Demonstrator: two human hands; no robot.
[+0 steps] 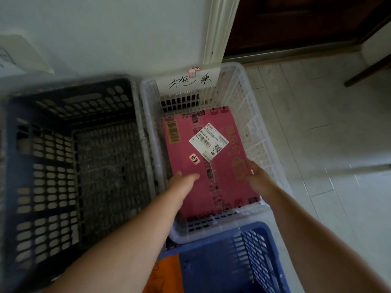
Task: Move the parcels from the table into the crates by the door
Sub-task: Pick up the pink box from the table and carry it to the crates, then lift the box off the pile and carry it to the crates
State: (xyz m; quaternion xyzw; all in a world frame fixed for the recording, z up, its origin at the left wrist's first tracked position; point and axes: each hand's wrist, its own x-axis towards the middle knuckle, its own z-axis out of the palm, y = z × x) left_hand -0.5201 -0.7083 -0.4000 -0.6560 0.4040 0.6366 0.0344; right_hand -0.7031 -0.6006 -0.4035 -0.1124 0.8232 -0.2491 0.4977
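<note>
A flat pink parcel with a white shipping label lies slanted inside the clear white crate; its near end is up by the crate's front wall. My left hand holds the parcel's near-left edge, thumb on top and fingers hidden below. At the right edge, my right hand has its fingers curled on the parcel. A handwritten paper tag is clipped to the crate's far rim.
A black slatted crate stands to the left against the wall. A blue crate sits nearest me with something orange in it. The dark door is at the far right, and a wooden furniture leg stands on the tiled floor.
</note>
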